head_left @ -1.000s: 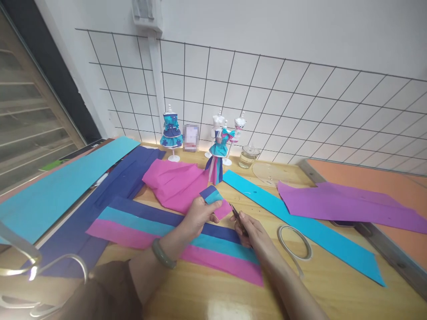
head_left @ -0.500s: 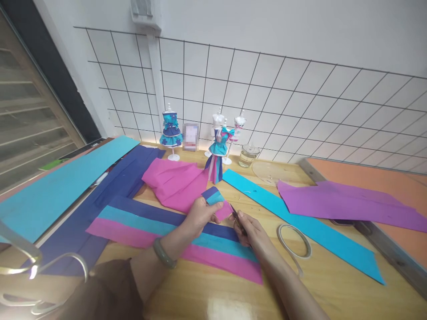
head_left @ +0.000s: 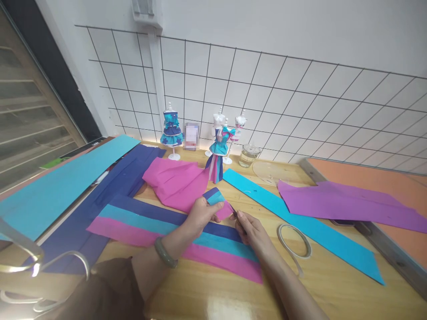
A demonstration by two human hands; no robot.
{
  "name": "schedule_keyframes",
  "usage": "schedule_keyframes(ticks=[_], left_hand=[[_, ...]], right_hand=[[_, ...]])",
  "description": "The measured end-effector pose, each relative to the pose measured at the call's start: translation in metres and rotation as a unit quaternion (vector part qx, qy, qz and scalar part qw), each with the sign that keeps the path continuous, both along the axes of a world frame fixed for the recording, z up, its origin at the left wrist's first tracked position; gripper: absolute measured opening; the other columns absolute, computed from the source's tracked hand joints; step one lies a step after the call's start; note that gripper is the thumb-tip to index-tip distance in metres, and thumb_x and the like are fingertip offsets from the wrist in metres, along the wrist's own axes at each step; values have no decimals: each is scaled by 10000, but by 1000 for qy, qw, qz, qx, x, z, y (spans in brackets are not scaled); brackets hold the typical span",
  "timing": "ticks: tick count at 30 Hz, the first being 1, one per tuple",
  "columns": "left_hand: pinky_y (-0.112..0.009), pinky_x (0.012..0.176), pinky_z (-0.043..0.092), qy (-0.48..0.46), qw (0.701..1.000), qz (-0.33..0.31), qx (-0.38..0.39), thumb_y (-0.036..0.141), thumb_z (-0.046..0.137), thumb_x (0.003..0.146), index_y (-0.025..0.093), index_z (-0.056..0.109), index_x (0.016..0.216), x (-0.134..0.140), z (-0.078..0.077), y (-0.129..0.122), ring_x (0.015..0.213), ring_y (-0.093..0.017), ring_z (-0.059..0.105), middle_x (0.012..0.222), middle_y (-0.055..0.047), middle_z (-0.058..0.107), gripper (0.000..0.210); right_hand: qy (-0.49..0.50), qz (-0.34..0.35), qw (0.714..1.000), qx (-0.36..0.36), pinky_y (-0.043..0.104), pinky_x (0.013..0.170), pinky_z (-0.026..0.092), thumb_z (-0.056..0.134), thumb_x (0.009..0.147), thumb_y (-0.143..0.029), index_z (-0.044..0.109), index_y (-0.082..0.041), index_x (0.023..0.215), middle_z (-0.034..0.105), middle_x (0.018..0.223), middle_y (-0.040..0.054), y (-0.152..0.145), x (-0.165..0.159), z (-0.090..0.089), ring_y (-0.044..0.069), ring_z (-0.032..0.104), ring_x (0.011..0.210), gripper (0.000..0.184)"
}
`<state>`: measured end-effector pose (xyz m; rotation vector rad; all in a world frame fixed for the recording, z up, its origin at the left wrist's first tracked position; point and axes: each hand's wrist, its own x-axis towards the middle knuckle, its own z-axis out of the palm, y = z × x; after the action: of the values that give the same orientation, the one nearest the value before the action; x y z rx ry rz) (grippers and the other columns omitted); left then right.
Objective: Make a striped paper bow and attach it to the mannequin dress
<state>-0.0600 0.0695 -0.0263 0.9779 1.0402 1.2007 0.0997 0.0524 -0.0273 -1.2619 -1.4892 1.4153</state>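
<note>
Between thumb and fingers, my left hand (head_left: 202, 214) pinches a small striped piece of crepe paper (head_left: 215, 197), navy, turquoise and pink. My right hand (head_left: 250, 226) is closed around small scissors (head_left: 235, 214), their blades at the pink edge of that piece; the handles are mostly hidden by my fingers. Under both hands lies a long striped strip (head_left: 140, 219) of navy, turquoise and pink bands. Bunched pink crepe paper (head_left: 176, 182) spreads just behind my left hand. A roll of double-sided tape (head_left: 294, 241) with a loose end rests right of my right hand.
Small dress forms in paper dresses (head_left: 171, 129) (head_left: 220, 144) stand at the back near a lidded glass jar (head_left: 249, 155). Turquoise paper (head_left: 320, 231) and purple paper (head_left: 347, 206) lie at right. Navy paper (head_left: 110, 195) and a light-blue sheet (head_left: 66, 182) cover the left.
The scissor blades look closer together at the pink edge, and my right hand has shifted very slightly. My left hand keeps its hold on the striped piece.
</note>
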Motion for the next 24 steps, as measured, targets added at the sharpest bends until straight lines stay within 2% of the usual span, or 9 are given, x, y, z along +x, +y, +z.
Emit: schedule_keyframes(ticks=[11, 24], left_hand=[[-217, 458, 438, 3, 1000, 13, -11, 382, 671, 625, 122, 541, 664, 4, 5, -3, 453, -76, 463, 558, 12, 508, 293], [-209, 453, 426, -47, 999, 11, -22, 355, 697, 597, 127, 536, 610, 3, 7, -5, 453, -66, 445, 538, 29, 489, 280]], right_hand=[[-9, -13, 1000, 14, 214, 350, 154, 381, 796, -590, 512, -169, 758, 260, 442, -81, 2, 0, -6, 69, 216, 362, 443], [-6, -12, 1000, 9, 215, 345, 178, 378, 798, -587, 513, -173, 769, 281, 467, -74, 0, 0, -2, 70, 247, 359, 437]])
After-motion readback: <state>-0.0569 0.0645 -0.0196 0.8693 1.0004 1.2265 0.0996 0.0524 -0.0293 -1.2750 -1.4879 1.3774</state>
